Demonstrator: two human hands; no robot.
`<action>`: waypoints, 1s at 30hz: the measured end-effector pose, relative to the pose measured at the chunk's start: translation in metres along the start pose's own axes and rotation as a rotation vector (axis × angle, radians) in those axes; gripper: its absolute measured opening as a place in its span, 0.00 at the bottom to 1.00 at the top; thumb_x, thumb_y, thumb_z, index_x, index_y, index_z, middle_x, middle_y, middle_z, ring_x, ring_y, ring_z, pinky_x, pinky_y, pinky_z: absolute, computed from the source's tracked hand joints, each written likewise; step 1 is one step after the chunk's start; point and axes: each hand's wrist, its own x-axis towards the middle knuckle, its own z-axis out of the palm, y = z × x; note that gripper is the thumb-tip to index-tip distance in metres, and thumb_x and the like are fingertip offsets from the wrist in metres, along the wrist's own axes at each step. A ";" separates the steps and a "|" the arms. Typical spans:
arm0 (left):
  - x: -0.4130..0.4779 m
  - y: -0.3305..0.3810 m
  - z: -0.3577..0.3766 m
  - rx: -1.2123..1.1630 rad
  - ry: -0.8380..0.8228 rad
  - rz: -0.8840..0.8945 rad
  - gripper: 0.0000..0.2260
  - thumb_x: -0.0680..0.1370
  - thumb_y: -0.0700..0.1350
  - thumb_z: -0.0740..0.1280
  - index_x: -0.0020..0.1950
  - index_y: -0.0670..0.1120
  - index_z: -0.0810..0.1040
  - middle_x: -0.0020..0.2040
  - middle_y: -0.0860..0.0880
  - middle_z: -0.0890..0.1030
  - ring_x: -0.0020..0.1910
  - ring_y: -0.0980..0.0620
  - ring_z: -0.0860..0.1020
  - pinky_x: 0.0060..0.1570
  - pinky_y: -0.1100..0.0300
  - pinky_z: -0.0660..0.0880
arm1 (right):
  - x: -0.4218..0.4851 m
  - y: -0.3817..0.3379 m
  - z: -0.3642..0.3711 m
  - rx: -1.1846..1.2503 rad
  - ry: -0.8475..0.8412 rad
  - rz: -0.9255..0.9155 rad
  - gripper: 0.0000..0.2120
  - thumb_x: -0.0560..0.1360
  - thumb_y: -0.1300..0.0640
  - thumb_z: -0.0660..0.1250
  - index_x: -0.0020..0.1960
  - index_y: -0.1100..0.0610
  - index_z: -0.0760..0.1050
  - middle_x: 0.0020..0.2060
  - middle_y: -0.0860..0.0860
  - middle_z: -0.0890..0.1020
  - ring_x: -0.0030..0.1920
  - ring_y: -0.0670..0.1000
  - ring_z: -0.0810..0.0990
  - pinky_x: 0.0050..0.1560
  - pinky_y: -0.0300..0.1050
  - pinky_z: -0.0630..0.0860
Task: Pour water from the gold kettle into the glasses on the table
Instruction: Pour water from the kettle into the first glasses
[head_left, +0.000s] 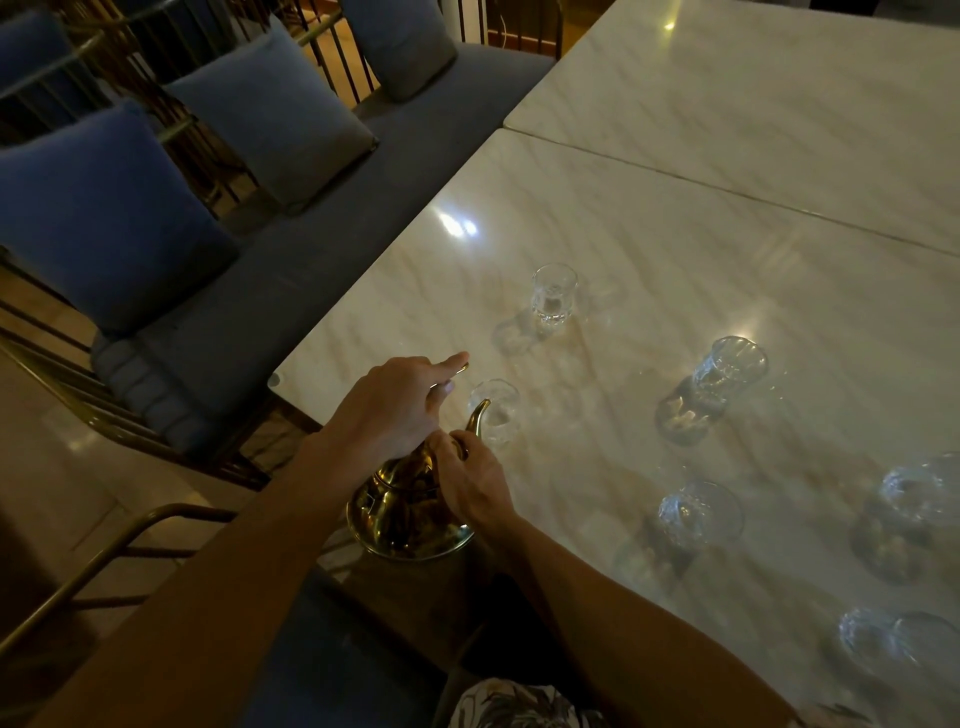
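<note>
The gold kettle (400, 512) is tilted over the near left edge of the marble table (649, 249), its curved spout tip over the rim of the nearest glass (496, 413). My left hand (395, 408) grips the kettle's handle from above, thumb stretched along it. My right hand (467, 480) is curled on the kettle's top near the lid and spout base. Several clear glasses stand on the table: one further back (554, 292), one at the middle right (730, 366), one nearer (698, 514), and others at the right edge (922, 493).
A blue-grey bench with cushions (260, 114) runs along the table's left side. A metal chair frame (119, 551) is at the lower left. A second marble table (779, 88) adjoins at the back, with a seam between them.
</note>
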 end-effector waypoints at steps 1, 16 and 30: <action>0.000 0.000 0.000 0.004 0.001 0.003 0.20 0.80 0.45 0.60 0.72 0.52 0.66 0.51 0.47 0.81 0.46 0.52 0.77 0.41 0.65 0.69 | 0.000 0.000 0.000 0.001 0.000 -0.001 0.25 0.82 0.39 0.57 0.67 0.56 0.75 0.50 0.49 0.78 0.48 0.47 0.78 0.49 0.44 0.74; -0.002 0.001 -0.001 0.004 -0.015 -0.002 0.19 0.80 0.46 0.60 0.72 0.52 0.65 0.48 0.48 0.80 0.39 0.57 0.70 0.35 0.71 0.63 | -0.001 0.003 0.001 -0.001 0.014 -0.021 0.23 0.81 0.38 0.58 0.62 0.55 0.77 0.49 0.49 0.80 0.45 0.45 0.79 0.50 0.45 0.78; -0.005 0.001 -0.002 0.005 -0.028 -0.002 0.20 0.80 0.46 0.60 0.72 0.53 0.64 0.43 0.52 0.76 0.38 0.56 0.72 0.36 0.67 0.65 | -0.001 0.005 0.003 0.008 -0.001 -0.007 0.22 0.82 0.38 0.58 0.61 0.54 0.76 0.46 0.48 0.79 0.42 0.42 0.77 0.46 0.43 0.75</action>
